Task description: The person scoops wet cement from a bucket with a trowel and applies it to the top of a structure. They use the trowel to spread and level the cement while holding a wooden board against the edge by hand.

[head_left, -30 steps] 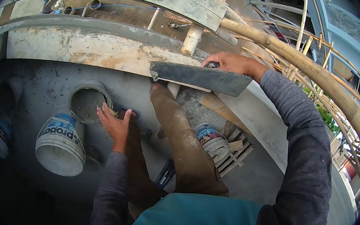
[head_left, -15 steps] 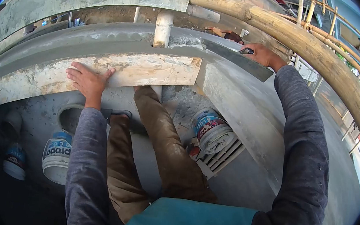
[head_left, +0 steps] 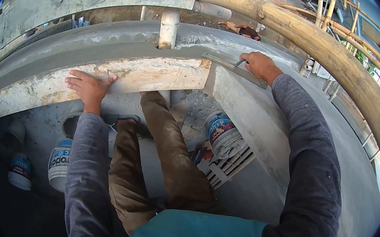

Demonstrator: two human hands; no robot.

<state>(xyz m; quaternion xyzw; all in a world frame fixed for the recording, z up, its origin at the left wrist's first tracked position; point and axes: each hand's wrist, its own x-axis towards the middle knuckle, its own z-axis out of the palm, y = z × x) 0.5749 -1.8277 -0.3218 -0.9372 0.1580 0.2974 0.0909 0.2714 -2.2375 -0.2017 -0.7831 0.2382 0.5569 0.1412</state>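
My right hand (head_left: 260,65) grips the handle of a flat steel trowel (head_left: 226,64), whose blade lies on the wet grey cement on top of a curved concrete ledge (head_left: 113,49). My left hand (head_left: 88,86) is pressed flat, fingers spread, against a wooden form board (head_left: 157,75) on the ledge's front face. A white pipe (head_left: 169,27) rises out of the ledge just left of the trowel. My legs in brown trousers stand below.
Thick bamboo scaffold poles (head_left: 311,38) cross the upper right. Paint buckets stand on the floor below: one (head_left: 222,134) right of my legs on a slatted pallet (head_left: 229,167), another (head_left: 59,165) at the left, a third (head_left: 21,172) farther left.
My left hand rose from a bucket rim on the floor to the form board. My right hand swung the trowel from mid-air down until its blade lay flat on the ledge top.
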